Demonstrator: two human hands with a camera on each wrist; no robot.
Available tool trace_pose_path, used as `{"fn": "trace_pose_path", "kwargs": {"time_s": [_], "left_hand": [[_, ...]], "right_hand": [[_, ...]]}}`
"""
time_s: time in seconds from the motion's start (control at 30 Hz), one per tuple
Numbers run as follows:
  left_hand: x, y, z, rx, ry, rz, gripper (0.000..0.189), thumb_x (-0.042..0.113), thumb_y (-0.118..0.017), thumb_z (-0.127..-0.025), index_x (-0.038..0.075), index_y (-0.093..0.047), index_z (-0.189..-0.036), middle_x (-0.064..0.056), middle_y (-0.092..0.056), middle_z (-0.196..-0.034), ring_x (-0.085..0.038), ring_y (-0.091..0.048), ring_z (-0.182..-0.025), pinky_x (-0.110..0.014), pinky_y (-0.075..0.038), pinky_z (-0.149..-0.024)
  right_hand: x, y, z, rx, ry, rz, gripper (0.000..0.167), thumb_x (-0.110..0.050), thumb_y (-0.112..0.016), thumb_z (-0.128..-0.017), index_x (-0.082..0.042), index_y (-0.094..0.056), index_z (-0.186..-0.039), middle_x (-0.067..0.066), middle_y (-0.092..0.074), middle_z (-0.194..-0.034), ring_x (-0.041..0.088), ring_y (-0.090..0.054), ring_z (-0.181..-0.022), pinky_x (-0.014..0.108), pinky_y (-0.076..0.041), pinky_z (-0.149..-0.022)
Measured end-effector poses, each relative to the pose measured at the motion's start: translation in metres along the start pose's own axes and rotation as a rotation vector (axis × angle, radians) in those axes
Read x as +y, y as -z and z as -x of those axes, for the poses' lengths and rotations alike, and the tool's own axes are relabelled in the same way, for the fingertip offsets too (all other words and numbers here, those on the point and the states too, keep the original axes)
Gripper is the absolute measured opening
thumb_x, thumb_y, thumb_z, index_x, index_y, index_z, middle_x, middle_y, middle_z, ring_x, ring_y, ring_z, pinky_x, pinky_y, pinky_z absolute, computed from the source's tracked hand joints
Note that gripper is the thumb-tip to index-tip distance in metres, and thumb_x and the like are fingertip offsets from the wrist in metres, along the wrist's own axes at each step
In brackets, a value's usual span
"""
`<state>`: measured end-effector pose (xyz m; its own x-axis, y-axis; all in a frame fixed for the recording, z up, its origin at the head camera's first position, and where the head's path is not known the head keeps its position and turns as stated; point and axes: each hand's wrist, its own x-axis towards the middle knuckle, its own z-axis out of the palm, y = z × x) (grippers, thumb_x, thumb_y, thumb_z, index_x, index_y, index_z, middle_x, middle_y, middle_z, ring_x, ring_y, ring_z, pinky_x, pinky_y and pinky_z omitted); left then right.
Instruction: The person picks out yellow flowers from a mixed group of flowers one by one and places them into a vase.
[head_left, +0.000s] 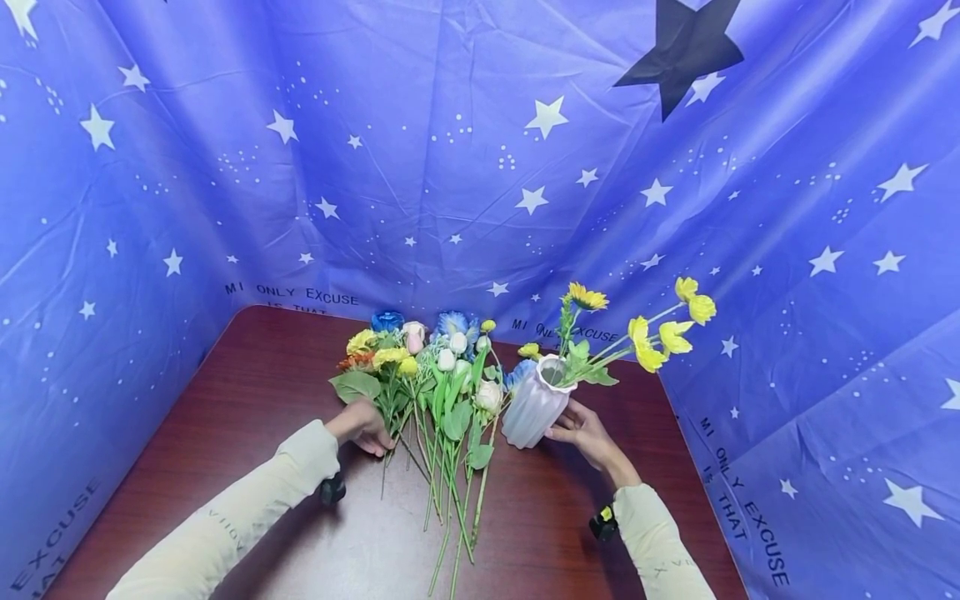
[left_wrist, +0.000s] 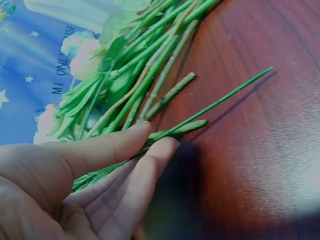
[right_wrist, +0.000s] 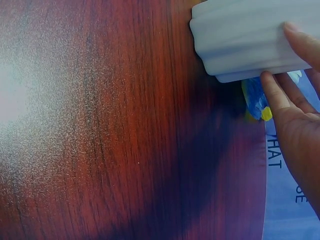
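Cream sleeves (head_left: 225, 504) lie nearest. The left hand (head_left: 362, 426) pinches a green stem (left_wrist: 225, 98); at its three o'clock, the right hand (head_left: 585, 433) grips a fluted vase (head_left: 531, 414).

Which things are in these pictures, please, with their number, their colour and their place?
Vase: 1, whitish, on the right part of the table, at the right hand
Sunflower-like bloom: 1, orange-yellow, above the vase
Yellow blooms: four or five, yellow, leaning right from the vase
Loose flowers: many, overlapping too much to count, mixed colours, mostly left of the vase
Table: 1, reddish brown, underneath
Star-printed cloth: number unclear, blue, around the table
Large star: 1, black, upper right
Wrist devices: 2, black, one per wrist
Sleeves: 2, cream, on both arms
Left hand: 1, pinching a green stem
Right hand: 1, holding the vase
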<state>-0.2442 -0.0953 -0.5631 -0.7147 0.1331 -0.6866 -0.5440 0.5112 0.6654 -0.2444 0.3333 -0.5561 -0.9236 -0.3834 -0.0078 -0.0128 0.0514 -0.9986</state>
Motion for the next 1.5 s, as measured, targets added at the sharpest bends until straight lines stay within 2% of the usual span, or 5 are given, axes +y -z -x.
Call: {"fn": "trace_pose_path", "kwargs": {"time_s": [0.13, 0.3, 0.47, 0.7, 1.5], "left_hand": [[-0.006, 0.009, -0.025, -0.110, 0.009, -0.090, 0.016, 0.003, -0.083, -0.083, -0.007, -0.073, -0.088, -0.019, -0.076, -0.079, -0.011, -0.068, -0.058, -0.022, -0.064, -0.066], [0.023, 0.015, 0.027, -0.083, 0.006, -0.129, 0.009, -0.006, -0.071, -0.090, -0.013, -0.072, -0.095, -0.013, -0.073, -0.070, -0.008, -0.064, -0.053, -0.016, -0.062, -0.063], [0.034, 0.020, 0.043, -0.056, -0.042, -0.058, 0.006, -0.012, -0.071, -0.086, -0.016, -0.071, -0.090, -0.008, -0.068, -0.059, -0.009, -0.063, -0.047, -0.016, -0.060, -0.054], [0.043, 0.026, 0.041, -0.116, -0.030, -0.076, 0.011, -0.008, -0.062, -0.095, -0.014, -0.071, -0.098, -0.003, -0.067, -0.062, -0.004, -0.062, -0.051, -0.011, -0.058, -0.056], [0.049, 0.038, 0.046, 0.020, -0.193, 0.081, 0.012, -0.009, -0.059, -0.096, -0.011, -0.069, -0.103, -0.014, -0.077, -0.079, -0.015, -0.074, -0.067, -0.031, -0.067, -0.076]], "right_hand": [[-0.002, 0.000, -0.001, 0.001, -0.001, 0.003, 0.078, 0.018, -0.069, -0.083, 0.018, -0.028, -0.150, -0.013, -0.067, -0.122, 0.006, -0.068, -0.112, 0.028, -0.063, -0.090], [-0.001, 0.001, -0.001, 0.004, -0.008, 0.002, 0.080, 0.017, -0.070, -0.083, 0.018, -0.027, -0.150, -0.012, -0.066, -0.121, 0.006, -0.068, -0.111, 0.029, -0.063, -0.090], [0.001, 0.003, -0.001, 0.002, -0.009, -0.004, 0.080, 0.018, -0.069, -0.083, 0.019, -0.027, -0.150, -0.010, -0.067, -0.122, 0.007, -0.068, -0.111, 0.029, -0.063, -0.090], [0.000, 0.001, -0.001, 0.013, -0.018, 0.001, 0.080, 0.017, -0.070, -0.082, 0.019, -0.027, -0.150, -0.009, -0.067, -0.121, 0.007, -0.069, -0.111, 0.029, -0.063, -0.090], [0.001, 0.001, 0.000, 0.004, -0.004, -0.003, 0.077, 0.020, -0.068, -0.082, 0.019, -0.029, -0.149, -0.011, -0.068, -0.121, 0.008, -0.069, -0.111, 0.030, -0.064, -0.089]]}}
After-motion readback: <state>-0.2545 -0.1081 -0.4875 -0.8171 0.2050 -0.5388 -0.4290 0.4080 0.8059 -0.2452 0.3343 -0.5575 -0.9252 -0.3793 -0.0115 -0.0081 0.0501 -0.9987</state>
